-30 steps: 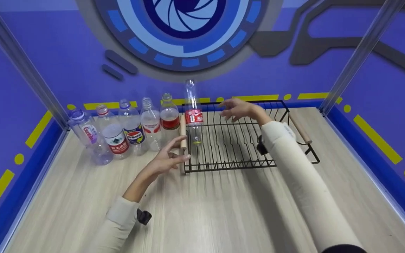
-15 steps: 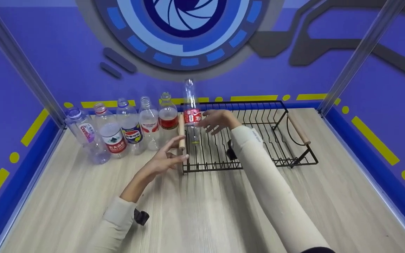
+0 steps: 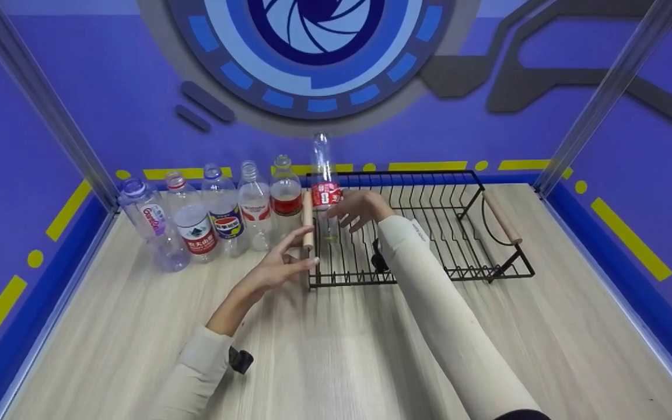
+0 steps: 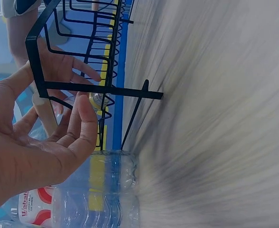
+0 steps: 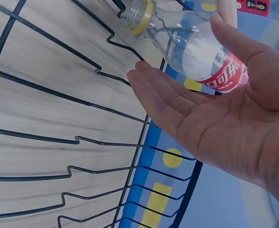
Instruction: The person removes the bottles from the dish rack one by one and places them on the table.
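Head view: six plastic bottles show in all. Five stand upright in a row on the wooden table (image 3: 324, 350), left of one black wire rack (image 3: 417, 233): a purple-label bottle (image 3: 149, 224), a green-label bottle (image 3: 191, 224), a blue-label bottle (image 3: 223, 210), a pale-label bottle (image 3: 254, 205) and a red-band bottle (image 3: 285, 195). The sixth, an upside-down bottle (image 3: 324, 186) with a red label, stands neck down in the rack's left end. The rack has two wooden handles, a left handle (image 3: 307, 219) and a right handle (image 3: 502, 210). The right hand (image 3: 358, 210) hovers over the rack just beside the upside-down bottle, fingers spread and relaxed, holding nothing. The left hand (image 3: 280, 262) lies outside the rack's front left corner, fingers straight and spread, fingertips near the left handle; whether they touch it cannot be told.

Left wrist view: the left hand (image 4: 39, 147) is open, palm showing, fingers loosely extended by the rack (image 4: 96, 88) frame. One clear bottle (image 4: 106, 190) stands against the table (image 4: 215, 118) below it, and the right hand (image 4: 58, 66) shows through the wires.

Right wrist view: the right hand (image 5: 220, 118) is open, palm up, fingers straight and together. The upside-down bottle (image 5: 196, 52) lies just beyond the fingers, its uncapped mouth with a yellow ring pointing at the rack (image 5: 82, 137) wires; contact cannot be told.
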`<act>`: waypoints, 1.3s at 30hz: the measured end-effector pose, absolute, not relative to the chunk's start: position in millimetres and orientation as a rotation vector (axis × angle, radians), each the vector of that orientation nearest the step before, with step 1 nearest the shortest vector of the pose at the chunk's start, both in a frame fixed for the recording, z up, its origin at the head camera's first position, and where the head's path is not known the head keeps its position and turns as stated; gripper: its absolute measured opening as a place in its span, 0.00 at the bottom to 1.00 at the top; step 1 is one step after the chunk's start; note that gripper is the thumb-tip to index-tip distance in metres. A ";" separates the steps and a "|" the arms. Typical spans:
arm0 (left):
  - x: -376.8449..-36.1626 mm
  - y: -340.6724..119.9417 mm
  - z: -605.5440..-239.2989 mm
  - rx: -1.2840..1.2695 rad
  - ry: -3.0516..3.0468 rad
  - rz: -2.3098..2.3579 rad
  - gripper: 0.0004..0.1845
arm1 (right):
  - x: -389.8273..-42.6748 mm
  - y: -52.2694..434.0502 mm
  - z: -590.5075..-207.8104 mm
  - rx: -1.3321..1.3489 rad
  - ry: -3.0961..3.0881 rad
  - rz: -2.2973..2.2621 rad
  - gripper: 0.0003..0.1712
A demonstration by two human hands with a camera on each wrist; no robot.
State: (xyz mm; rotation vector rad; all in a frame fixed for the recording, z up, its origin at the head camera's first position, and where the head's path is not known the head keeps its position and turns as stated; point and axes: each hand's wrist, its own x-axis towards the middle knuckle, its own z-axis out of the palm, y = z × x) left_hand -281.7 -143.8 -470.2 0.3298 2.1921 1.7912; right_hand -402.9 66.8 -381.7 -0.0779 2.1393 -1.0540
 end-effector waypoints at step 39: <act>-278.4 -143.8 -471.1 0.362 2.206 1.791 0.40 | -384.2 191.3 -372.2 -0.061 2.314 -1.418 0.40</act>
